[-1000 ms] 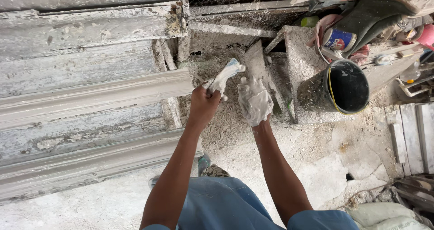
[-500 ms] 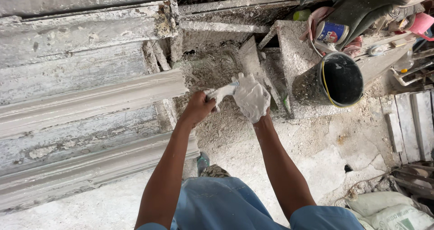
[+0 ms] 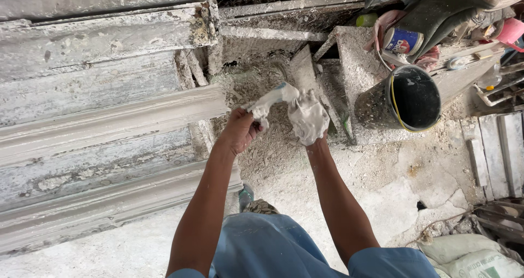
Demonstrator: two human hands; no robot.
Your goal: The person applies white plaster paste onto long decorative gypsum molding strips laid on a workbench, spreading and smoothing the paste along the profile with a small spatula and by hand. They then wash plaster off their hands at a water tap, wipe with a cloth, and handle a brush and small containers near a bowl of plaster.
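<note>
Diagonally, plaster-caked tool between both hands.

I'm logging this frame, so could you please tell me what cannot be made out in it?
Head view only:
- Right hand: coated in white plaster, so the fingers and what they grip are hidden.
- Tool in the left hand: its working end is smeared over and its kind unclear.
- Black bucket: the inside is too dark to see.
- Sacks: cut off by the bottom edge.

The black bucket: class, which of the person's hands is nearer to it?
Right. The plaster-coated right hand sits just left of the black bucket; the left hand, gripping a plaster-covered tool, is farther away.
</note>
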